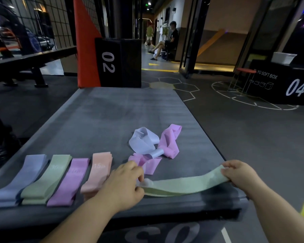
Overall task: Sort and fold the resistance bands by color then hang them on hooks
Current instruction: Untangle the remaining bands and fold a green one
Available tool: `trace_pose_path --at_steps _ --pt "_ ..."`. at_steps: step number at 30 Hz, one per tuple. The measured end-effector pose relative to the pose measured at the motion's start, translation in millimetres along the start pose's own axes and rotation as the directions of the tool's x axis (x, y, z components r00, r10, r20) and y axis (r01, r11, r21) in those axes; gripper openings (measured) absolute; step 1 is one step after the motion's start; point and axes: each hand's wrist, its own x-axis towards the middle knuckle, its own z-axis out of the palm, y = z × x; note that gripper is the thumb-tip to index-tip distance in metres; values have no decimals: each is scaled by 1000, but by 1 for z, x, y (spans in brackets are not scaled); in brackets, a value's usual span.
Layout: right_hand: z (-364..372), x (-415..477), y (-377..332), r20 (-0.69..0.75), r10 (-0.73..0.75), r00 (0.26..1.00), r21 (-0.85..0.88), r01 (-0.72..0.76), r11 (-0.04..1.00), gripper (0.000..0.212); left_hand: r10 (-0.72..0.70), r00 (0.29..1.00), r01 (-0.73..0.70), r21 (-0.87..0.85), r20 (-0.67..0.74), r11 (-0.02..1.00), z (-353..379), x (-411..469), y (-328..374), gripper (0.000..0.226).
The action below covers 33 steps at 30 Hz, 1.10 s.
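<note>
A pale green band (pixel 184 185) lies stretched across the near edge of the grey box top (pixel 104 120). My left hand (pixel 125 183) pinches its left end, and my right hand (pixel 239 173) grips its right end. At the near left, folded bands lie in a row: lavender (pixel 23 179), green (pixel 46 179), pink-purple (pixel 70 181) and peach (pixel 97 172). Behind the green band sits a loose tangle of a pink band (pixel 168 142) and a lavender band (pixel 144 141). No hooks are in view.
The box top drops off at its near and right edges to the dark gym floor. A black box marked 02 (pixel 118 62) stands behind it, and another marked 04 (pixel 288 85) at the right. A person (pixel 167 41) sits in the far corridor.
</note>
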Motion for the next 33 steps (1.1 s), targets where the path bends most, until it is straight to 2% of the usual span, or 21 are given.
trace_pose_path --at_steps 2,7,11,14,18,20,23,24,26,29,33 --pt "1 -3 -1 -8 -41 999 -144 40 989 23 36 998 -38 43 56 998 2 -1 3 16" --pt "0 -8 -3 -30 -30 999 -242 21 970 13 28 989 -36 49 147 998 1 -2 4 14" --pt "2 -7 -2 -37 -11 999 -340 -2 940 14 -47 996 51 -51 69 997 2 1 3 17" --pt "4 -5 0 -23 -17 1000 -403 6 915 27 -108 994 111 -90 35 990 3 3 1 9" --pt "7 -7 -4 -35 -94 995 -432 70 899 41 -117 989 108 -92 -95 990 1 5 1 7" --pt "15 -10 -9 -44 -166 985 -421 132 897 45 -109 980 100 -60 -164 993 1 4 1 10" --pt "40 -20 -19 52 -362 931 -387 353 852 49 -59 959 60 -5 -276 998 6 4 -1 25" --pt "49 -24 -24 104 -418 902 -364 426 828 50 -43 966 45 2 -255 999 8 4 1 33" --pt "66 -33 -36 191 -487 853 -326 523 788 50 -70 990 69 -16 -120 998 12 6 6 48" --pt "87 -41 -61 260 -542 799 -309 600 738 55 -140 987 138 23 73 990 20 10 7 55" --pt "114 -34 -94 355 -553 753 -378 657 652 68 -178 969 173 46 172 984 24 20 7 59"
